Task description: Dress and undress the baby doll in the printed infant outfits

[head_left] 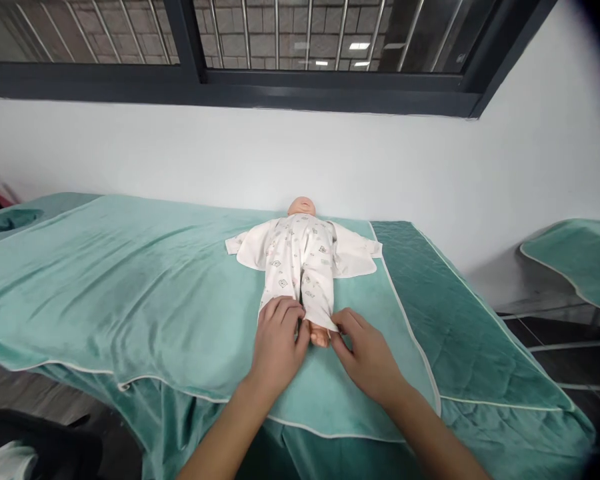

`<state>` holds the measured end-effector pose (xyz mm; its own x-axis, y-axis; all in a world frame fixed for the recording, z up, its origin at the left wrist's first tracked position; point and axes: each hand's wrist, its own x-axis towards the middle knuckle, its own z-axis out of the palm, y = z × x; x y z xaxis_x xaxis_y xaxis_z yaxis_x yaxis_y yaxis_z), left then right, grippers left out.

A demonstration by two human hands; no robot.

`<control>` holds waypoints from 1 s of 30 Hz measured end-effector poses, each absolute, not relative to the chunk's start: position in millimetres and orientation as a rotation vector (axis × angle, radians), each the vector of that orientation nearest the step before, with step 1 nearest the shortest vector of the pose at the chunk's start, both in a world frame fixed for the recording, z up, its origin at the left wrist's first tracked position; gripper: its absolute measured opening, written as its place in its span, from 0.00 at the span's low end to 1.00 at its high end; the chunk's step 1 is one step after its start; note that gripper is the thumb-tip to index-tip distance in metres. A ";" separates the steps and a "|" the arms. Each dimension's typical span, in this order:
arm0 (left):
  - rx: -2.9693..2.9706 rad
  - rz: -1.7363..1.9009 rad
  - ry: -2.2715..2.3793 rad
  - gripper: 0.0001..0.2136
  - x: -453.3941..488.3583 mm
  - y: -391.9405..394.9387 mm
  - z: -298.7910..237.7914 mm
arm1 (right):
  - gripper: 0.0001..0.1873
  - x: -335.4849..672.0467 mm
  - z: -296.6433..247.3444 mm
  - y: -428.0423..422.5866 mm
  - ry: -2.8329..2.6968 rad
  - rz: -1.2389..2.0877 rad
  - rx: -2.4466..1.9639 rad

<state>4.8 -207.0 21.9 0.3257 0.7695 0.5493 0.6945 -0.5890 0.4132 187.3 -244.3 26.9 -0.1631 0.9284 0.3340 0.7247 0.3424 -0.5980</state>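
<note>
A baby doll [301, 205] lies on its back, head toward the wall, in a white top [357, 250] with its sleeves spread to both sides. White printed baby trousers [317, 283] cover its body up to near the neck. One bare foot [320, 335] pokes out of the right trouser leg. My left hand [280, 337] pinches the left side of that leg's cuff and lies over the end of the other leg, hiding it. On the cuff's right side, my right hand [361, 353] grips the fabric between thumb and fingers.
A light green blanket [190, 293] lies under the doll, over a darker green quilted cover [460, 333]. Behind stands a white wall [220, 153] below a dark-framed barred window [330, 90]. At right is another green-covered surface [585, 253]; a black object [45, 440] is at lower left.
</note>
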 end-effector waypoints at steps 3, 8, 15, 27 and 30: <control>2.498 1.203 1.126 0.05 -6.3 -217.1 18.6 | 0.05 193.6 16.4 -251.2 -1.991 0.396 -1.447; 2.508 1.250 0.951 0.08 -35.1 -210.7 9.2 | 0.02 203.8 7.2 -258.2 -2.154 0.521 -1.401; 2.335 1.257 1.585 0.17 -66.7 -109.3 0.9 | 0.10 219.6 5.1 -193.7 -1.957 0.246 -1.450; 2.490 0.759 1.209 0.16 -41.1 -33.3 9.2 | 0.14 215.9 -7.3 -93.6 -2.180 -0.025 -1.559; 2.248 0.872 1.250 0.20 -31.4 -33.6 11.6 | 0.20 214.9 -10.8 -87.2 -2.133 -0.042 -1.574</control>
